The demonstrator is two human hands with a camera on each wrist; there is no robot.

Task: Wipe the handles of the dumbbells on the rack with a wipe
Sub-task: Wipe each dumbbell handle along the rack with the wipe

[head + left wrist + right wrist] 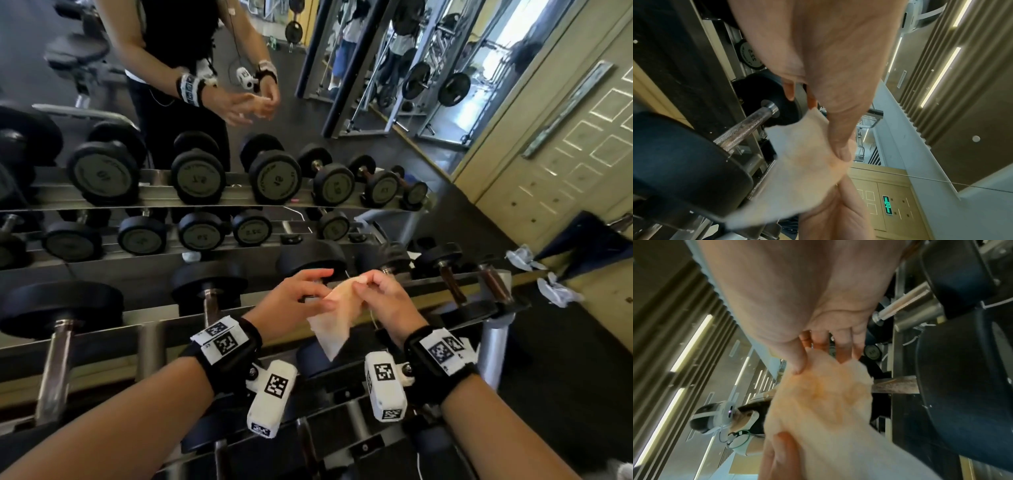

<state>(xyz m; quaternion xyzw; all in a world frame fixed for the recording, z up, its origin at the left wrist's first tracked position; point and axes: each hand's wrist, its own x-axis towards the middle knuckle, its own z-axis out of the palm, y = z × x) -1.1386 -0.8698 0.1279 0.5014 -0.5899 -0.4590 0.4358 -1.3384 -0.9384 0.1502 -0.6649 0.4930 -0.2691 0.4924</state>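
Both hands met above the rack (102, 337): the left hand (291, 296) pinched one edge of the wipe (330, 325) while the right hand (383, 294) gripped its bunched top, its loose corner hanging toward the rack. Dumbbells (60, 308) lay on the rack below and to either side, chrome handles (54, 370) bare.

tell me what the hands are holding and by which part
Both hands hold the wipe by its upper edge: left hand and right hand pinch it, the rest hanging.
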